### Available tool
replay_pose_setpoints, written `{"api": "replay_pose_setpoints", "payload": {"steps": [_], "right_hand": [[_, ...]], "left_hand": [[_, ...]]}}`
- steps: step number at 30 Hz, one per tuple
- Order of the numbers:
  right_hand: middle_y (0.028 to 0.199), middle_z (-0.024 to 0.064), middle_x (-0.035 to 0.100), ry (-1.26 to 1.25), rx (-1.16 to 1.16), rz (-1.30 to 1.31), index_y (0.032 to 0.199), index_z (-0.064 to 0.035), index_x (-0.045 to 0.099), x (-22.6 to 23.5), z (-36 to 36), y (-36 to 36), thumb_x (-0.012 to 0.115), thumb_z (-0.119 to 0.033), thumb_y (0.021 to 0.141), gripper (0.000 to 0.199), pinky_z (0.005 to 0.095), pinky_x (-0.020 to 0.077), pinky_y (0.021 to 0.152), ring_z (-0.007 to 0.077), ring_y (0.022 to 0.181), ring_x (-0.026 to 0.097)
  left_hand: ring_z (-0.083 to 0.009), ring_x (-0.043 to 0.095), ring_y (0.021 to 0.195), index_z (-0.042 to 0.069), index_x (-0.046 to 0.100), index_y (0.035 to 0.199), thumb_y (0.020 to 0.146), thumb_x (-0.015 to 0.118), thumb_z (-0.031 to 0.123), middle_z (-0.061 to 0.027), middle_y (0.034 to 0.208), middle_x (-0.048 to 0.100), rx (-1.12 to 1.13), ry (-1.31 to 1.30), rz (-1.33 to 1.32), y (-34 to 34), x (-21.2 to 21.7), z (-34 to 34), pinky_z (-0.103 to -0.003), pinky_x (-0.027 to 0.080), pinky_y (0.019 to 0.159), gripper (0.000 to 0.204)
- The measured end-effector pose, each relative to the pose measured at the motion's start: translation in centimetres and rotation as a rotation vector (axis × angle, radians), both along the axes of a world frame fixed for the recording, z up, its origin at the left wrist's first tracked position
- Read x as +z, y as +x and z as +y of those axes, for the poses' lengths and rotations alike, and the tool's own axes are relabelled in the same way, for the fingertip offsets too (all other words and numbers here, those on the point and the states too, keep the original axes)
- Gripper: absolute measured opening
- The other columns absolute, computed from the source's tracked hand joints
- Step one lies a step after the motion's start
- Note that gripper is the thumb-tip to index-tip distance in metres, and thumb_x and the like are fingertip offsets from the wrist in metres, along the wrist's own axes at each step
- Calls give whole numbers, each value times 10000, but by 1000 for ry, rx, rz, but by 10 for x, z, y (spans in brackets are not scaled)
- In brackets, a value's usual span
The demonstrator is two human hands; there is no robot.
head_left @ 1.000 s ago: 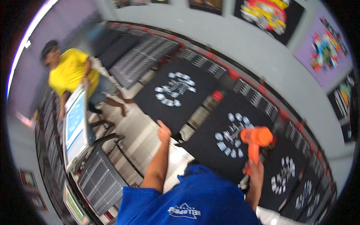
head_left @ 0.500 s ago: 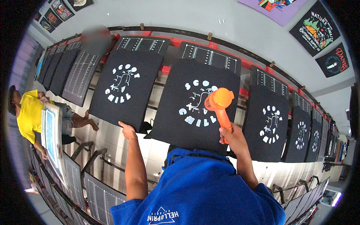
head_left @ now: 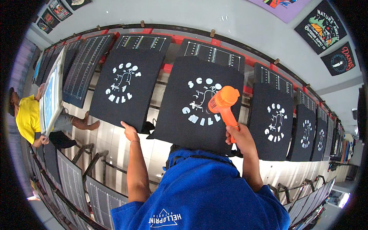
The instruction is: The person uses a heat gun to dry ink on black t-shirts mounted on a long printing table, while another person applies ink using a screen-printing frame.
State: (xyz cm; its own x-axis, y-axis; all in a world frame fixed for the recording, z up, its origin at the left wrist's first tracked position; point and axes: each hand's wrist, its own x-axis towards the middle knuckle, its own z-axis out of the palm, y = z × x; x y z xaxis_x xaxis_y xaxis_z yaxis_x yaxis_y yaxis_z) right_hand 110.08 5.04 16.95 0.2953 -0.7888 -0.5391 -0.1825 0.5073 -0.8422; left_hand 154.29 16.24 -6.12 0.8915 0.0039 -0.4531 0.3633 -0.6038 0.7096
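An orange heat gun [head_left: 223,102] is gripped by its handle in my right hand [head_left: 242,138]. Its nozzle points down and left, just over the white lettering and line drawing on the middle black T-shirt [head_left: 174,111], which is stretched over a board. My left hand [head_left: 131,132] holds the near edge of the black T-shirt on a board [head_left: 138,99] to the left, thumb on top and other fingers mostly hidden. That shirt carries the same white print.
More boards with printed black shirts [head_left: 268,142] line up to the right. Bare boards with ruled marks [head_left: 86,69] stand left. A person in a yellow top [head_left: 28,119] carries a framed screen [head_left: 53,96] there. Another rack of boards [head_left: 103,199] is behind me.
The heat gun has shifted slightly and still faces the middle shirt's print. My left hand stays on the edge. At left, the person has raised the framed screen and swung it toward the rack.
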Motion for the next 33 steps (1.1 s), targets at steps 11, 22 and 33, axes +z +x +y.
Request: {"api": "replay_pose_setpoints", "payload": {"steps": [11, 22, 33], "right_hand": [[719, 25, 540, 11, 32, -30, 981, 4, 543, 5, 9, 28, 610, -253, 906, 275, 242, 477, 524, 108, 573, 566], [730, 24, 557, -2, 143, -45, 980, -1, 561, -3, 8, 74, 626, -283, 895, 301, 246, 483, 517, 104, 580, 575], [735, 25, 555, 14, 199, 1, 994, 7, 554, -1, 13, 100, 628, -296, 893, 328, 239, 489, 527, 100, 590, 580]], "left_hand": [[-228, 591, 932, -149, 584, 1123, 880, 304, 723, -161, 1085, 639, -124, -8, 103, 18, -21, 10, -290, 438, 852, 948], [-401, 588, 1038, -190, 618, 985, 885, 167, 720, -324, 1046, 620, -170, 73, 8, 14, -15, 9, -423, 398, 956, 1020], [-395, 590, 1017, -175, 624, 975, 891, 174, 713, -302, 1020, 631, -195, 125, -22, 7, 6, 8, -414, 404, 938, 999]]}}
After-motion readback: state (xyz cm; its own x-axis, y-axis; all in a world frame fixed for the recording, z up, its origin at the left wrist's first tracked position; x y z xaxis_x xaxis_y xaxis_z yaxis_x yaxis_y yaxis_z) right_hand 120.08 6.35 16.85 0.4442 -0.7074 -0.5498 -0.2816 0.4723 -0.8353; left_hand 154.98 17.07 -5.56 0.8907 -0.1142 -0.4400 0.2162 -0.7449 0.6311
